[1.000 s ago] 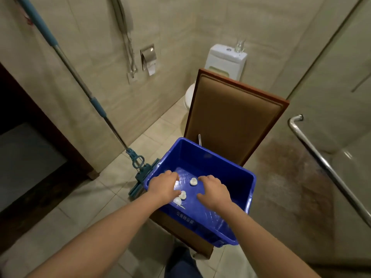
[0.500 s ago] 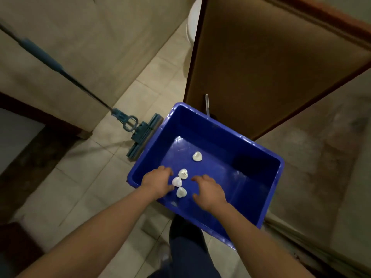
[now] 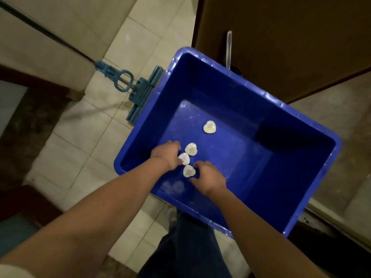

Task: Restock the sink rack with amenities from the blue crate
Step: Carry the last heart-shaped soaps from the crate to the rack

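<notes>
Looking down through the head camera, I see the blue crate [image 3: 220,83] just in front of me, above the tiled floor [image 3: 84,137], with both bare forearms reaching into its near left corner. Four small white heart-shaped soaps lie on the crate's bottom. The far heart [image 3: 209,127] sits alone toward the middle, well apart from either hand. The second heart [image 3: 191,149] lies just beside the knuckles of my left hand [image 3: 167,154], uncovered. The third heart [image 3: 183,159] is touched by that hand's thumb, which overlaps its lower left edge. The fingers are curled downward, but I cannot tell whether this grip is clamped on the heart or only resting against it. The nearest heart [image 3: 189,171] lies between the forefinger and thumb of my right hand [image 3: 208,177], whose grip is curled round it, pinching its right side low against the crate's bottom. The three near hearts lie close together, almost in a line. A teal mop head [image 3: 144,93] rests on the floor just beside the crate's left wall. Behind the crate stands a brown padded panel [image 3: 281,37], and a pale translucent stick [image 3: 228,47] stands upright between the panel and the crate's rim. Dark trousers [image 3: 186,253] show below the crate.
</notes>
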Demonstrator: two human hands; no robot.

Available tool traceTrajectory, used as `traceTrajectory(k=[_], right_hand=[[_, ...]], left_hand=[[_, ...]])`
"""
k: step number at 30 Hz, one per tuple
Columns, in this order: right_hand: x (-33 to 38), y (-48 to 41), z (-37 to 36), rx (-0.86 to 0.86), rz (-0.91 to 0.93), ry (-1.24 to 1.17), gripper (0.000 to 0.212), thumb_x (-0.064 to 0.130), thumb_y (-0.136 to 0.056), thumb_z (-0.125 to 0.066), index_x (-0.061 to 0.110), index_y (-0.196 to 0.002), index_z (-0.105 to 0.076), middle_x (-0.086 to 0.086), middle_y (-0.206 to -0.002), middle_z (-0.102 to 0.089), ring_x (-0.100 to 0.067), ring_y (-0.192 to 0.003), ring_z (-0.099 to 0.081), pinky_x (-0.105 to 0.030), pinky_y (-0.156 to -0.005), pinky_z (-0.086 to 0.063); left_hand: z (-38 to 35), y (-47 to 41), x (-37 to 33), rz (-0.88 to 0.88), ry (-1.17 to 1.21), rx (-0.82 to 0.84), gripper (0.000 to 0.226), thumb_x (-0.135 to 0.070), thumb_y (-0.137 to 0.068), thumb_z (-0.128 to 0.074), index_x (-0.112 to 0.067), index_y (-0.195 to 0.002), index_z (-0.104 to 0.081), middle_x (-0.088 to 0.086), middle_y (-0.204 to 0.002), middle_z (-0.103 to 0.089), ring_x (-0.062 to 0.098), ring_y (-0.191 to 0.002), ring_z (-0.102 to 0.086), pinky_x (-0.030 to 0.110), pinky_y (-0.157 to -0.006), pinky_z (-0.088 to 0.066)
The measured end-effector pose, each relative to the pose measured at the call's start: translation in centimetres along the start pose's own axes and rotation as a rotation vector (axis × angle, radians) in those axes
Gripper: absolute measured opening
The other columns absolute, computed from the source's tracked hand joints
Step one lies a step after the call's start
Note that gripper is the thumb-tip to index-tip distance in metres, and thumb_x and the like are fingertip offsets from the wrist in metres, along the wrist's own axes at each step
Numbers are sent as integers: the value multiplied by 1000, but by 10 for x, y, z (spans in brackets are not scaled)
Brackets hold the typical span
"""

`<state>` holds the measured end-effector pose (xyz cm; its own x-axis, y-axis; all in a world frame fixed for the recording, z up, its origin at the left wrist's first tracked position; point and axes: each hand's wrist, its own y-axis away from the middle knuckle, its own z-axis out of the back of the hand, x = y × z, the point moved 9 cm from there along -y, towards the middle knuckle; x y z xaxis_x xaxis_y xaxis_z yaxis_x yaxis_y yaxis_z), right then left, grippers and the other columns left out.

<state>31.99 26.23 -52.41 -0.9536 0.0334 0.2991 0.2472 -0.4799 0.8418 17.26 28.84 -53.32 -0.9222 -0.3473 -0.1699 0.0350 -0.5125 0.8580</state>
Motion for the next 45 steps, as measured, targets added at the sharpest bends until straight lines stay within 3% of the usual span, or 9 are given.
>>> traceTrajectory(k=[3, 15, 21, 25, 29, 35, 41, 45], right_hand=[[-2, -13, -9, 0, -37, -15, 30, 36, -90, -60, 19, -113, -53, -2, -118, -53, -24, -102, -55, -34, -72, -47], [-6, -41, -17, -102, -36, 107, 33, 39, -86, -67, 17, -105, -51, -2, -104, -57, -21, -86, -53, -30, -62, -36], [-8, -47, -25, -100, -54, 75, 25, 40, -84, -65, 18, -92, -57, 3, -86, -59, -18, -73, -53, -26, -58, -36], [-11, -49, -30, -52, -71, 37, 22, 39, -82, -61, 17, -83, -58, 3, -77, -57, -19, -68, -51, -24, -52, -33], [-11, -46, -33, 1, 6, 39, 22, 37, -89, -57, 20, -82, -44, 3, -83, -52, -20, -77, -49, -26, -54, -31], [-24, -35, -25, 86, 9, -49, 30, 36, -87, -61, 23, -74, -37, 5, -77, -47, -19, -74, -45, -27, -51, -29], [-34, -15, 1, 97, -45, -277, 16, 29, -82, -66, 18, -92, -59, 0, -79, -65, -20, -71, -60, -34, -66, -51], [-36, 1, 23, 88, -86, -483, 14, 24, -81, -69, 19, -88, -58, -5, -74, -70, -24, -66, -71, -40, -68, -61]], left_hand=[[-9, -12, 2, 16, 22, 16, 49, -43, -87, -66, -17, -125, -50, 6, -127, -53, 27, -110, -56, 36, -85, -47], [-24, -29, -2, 63, -51, -56, 39, -50, -86, -62, -18, -107, -53, 0, -101, -61, 23, -89, -58, 30, -63, -35], [-26, -33, -2, 99, -21, -44, 35, -50, -81, -66, -19, -89, -56, 0, -86, -62, 21, -78, -57, 26, -52, -30], [-34, -33, -2, 86, 54, -4, 36, -45, -81, -68, -18, -101, -54, 0, -94, -61, 23, -86, -59, 29, -58, -35], [-43, -33, -2, 73, 145, 34, 32, -40, -84, -69, -18, -101, -55, 1, -99, -62, 23, -91, -60, 31, -66, -40], [-47, -24, -2, 107, 306, 55, 24, -29, -84, -69, -17, -100, -55, 2, -103, -65, 24, -96, -62, 36, -80, -50], [-25, -9, -16, 125, 443, -25, 19, -34, -89, -62, -20, -97, -54, 2, -107, -63, 26, -97, -60, 35, -84, -50], [-4, 7, -33, 98, 439, -50, 16, -33, -89, -61, -20, -96, -54, 0, -103, -63, 25, -95, -61, 35, -81, -50]])
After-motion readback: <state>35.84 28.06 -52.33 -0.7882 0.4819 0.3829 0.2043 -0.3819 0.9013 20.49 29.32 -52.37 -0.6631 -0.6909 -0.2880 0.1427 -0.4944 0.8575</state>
